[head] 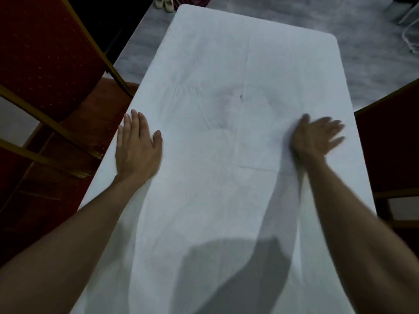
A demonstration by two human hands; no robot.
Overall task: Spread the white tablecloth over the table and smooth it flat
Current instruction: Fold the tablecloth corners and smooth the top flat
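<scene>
The white tablecloth (pixel 226 87) covers the whole long table, from the near edge to the rounded far corners. Faint creases and a small dark speck show near its middle. My left hand (pixel 136 146) lies flat, palm down, on the cloth at the table's left edge, fingers together. My right hand (pixel 315 138) rests palm down on the cloth toward the right side, fingers spread and blurred by motion. Neither hand grips the cloth. The table itself is hidden under the cloth.
A red upholstered chair with a gold frame (pixel 45 64) stands close at the left. Another red chair (pixel 394 143) stands at the right edge. Grey carpet (pixel 374 53) lies beyond the table. A pair of pale shoes (pixel 164 3) sits on the floor at the far end.
</scene>
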